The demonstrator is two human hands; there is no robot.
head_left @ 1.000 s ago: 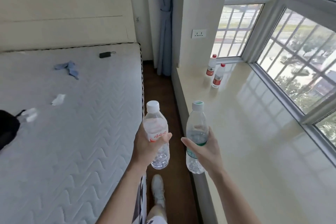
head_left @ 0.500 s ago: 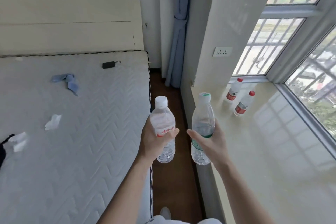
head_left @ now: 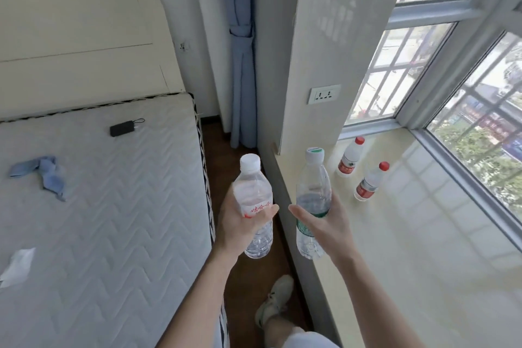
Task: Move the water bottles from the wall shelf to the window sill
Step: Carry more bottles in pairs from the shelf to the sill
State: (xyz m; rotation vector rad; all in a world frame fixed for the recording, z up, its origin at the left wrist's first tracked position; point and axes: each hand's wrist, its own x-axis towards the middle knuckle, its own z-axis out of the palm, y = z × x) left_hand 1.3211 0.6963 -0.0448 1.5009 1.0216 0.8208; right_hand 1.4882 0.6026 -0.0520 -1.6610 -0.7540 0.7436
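My left hand (head_left: 240, 220) grips a clear water bottle with a white cap and red lettering (head_left: 254, 192), upright over the floor strip between bed and sill. A taller bottle with a green-rimmed cap and green label (head_left: 312, 195) is held upright in my right hand (head_left: 329, 223), at the sill's near edge. Two small red-capped, red-labelled bottles stand on the cream window sill (head_left: 423, 248): one (head_left: 350, 159) near the wall corner, the other (head_left: 370, 182) a little nearer to me. The wall shelf is out of view.
A bare quilted mattress (head_left: 113, 206) fills the left, with a black device (head_left: 122, 128), a blue cloth (head_left: 46, 171) and a white tissue (head_left: 18, 265) on it. A blue curtain (head_left: 240, 65) hangs in the corner. A wall socket (head_left: 324, 94) sits above the sill. My shoe (head_left: 275, 299) is on the wooden floor.
I have walked forward along the gap; the sill bottles and the corner are now closer. Both hands still hold their bottles upright, side by side.
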